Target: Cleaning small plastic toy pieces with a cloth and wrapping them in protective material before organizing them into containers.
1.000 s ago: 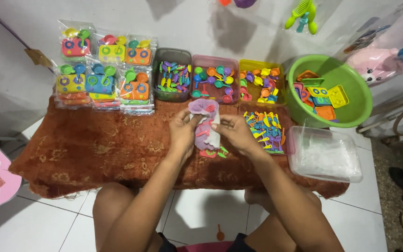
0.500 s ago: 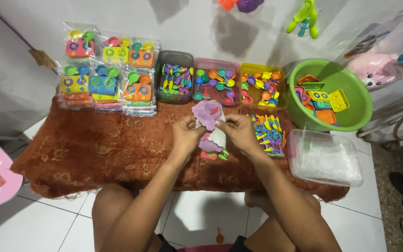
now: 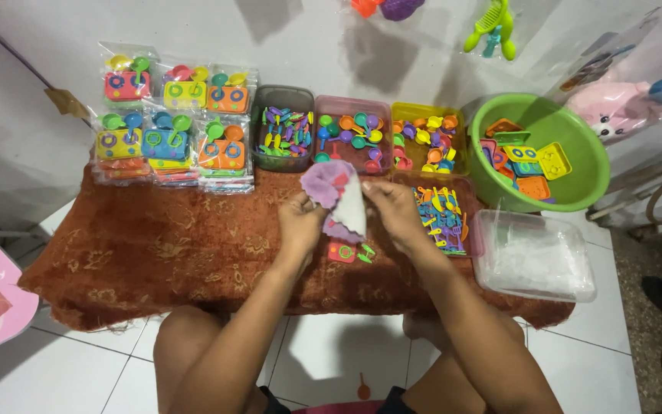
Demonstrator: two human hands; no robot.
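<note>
Since the earlier frames the clear plastic bag holding a purple toy piece (image 3: 336,198) has tipped up and opened wider, above the middle of the rust-brown cloth-covered table (image 3: 155,253). The left hand (image 3: 300,222) and right hand (image 3: 394,211) each pinch a side; a small red toy stove (image 3: 341,251) lies just beneath, suggesting filling is underway.

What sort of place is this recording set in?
Probably a home packing spot on a tiled floor, not a factory: a low table under a rust-brown patterned cloth, plastic tubs of small colourful toy utensils, and stacked clear bags of toy stove sets against a white wall.
</note>
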